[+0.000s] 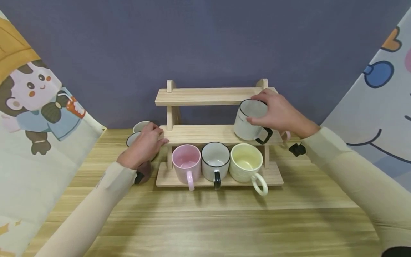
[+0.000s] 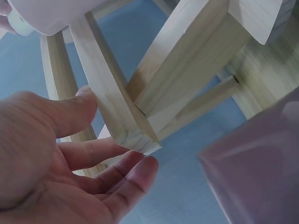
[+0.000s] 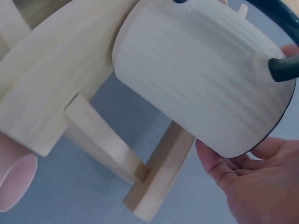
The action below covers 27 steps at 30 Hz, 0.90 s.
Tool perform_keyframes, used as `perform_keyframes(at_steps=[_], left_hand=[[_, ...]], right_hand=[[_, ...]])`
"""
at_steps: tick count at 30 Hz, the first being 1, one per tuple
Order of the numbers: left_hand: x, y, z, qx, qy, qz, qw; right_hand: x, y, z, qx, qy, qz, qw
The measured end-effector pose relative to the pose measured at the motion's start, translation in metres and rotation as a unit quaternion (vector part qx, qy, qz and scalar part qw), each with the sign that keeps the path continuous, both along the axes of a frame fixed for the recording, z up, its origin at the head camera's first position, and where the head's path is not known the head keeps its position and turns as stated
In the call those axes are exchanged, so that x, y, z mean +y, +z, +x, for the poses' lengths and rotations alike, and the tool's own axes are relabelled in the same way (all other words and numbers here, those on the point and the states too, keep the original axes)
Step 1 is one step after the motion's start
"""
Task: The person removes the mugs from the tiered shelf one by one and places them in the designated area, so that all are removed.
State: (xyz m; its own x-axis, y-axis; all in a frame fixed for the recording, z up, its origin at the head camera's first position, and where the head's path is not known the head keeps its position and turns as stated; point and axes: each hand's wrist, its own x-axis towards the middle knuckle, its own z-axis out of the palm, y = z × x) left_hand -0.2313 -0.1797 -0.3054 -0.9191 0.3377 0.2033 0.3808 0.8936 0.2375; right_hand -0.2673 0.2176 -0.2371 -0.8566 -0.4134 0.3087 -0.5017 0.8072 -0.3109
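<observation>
My right hand (image 1: 276,112) grips a white mug (image 1: 245,125) with a black rim and black handle, thumb and fingers at its rim. The mug stands at the right end of the middle board of a wooden shelf rack (image 1: 199,135). My left hand (image 1: 145,144) holds the left end of that board; in the left wrist view the thumb is on one side of the board end (image 2: 117,107) and the fingers curl under it. On the bottom board stand a pink mug (image 1: 187,164), a white mug (image 1: 215,162) with black handle and a yellow mug (image 1: 246,164), handles toward me.
Several mugs, among them a white one (image 1: 141,125), stand left of the rack, partly hidden by my left hand. Part of a pink mug (image 3: 16,177) shows at the rack's right. The rack's top board (image 1: 208,96) is behind. Printed cloths (image 1: 51,107) flank the wooden table (image 1: 218,228).
</observation>
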Motion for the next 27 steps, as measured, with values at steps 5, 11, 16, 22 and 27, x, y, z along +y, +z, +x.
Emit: perform_keyframes(at_steps=[5, 11, 16, 22, 27], left_hand=[[0.000, 0.002, 0.001, -0.001, 0.002, -0.003, 1.0000], [-0.001, -0.001, 0.005, 0.006, 0.000, -0.003, 1.0000], [0.000, -0.001, 0.006, 0.008, -0.003, -0.002, 1.0000], [-0.001, 0.000, 0.006, 0.012, -0.007, -0.005, 0.9999], [0.001, 0.001, 0.006, 0.018, -0.013, -0.007, 0.9997]], right_hand=[[0.012, 0.007, 0.008, 0.017, 0.004, -0.004, 0.9998], [0.032, 0.008, 0.026, 0.039, 0.012, 0.003, 0.9992], [0.059, 0.004, 0.045, 0.058, 0.003, -0.001, 0.9983], [0.098, -0.004, 0.062, 0.062, -0.001, -0.004, 0.9981], [0.123, -0.014, 0.070, 0.045, -0.013, 0.016, 0.9988]])
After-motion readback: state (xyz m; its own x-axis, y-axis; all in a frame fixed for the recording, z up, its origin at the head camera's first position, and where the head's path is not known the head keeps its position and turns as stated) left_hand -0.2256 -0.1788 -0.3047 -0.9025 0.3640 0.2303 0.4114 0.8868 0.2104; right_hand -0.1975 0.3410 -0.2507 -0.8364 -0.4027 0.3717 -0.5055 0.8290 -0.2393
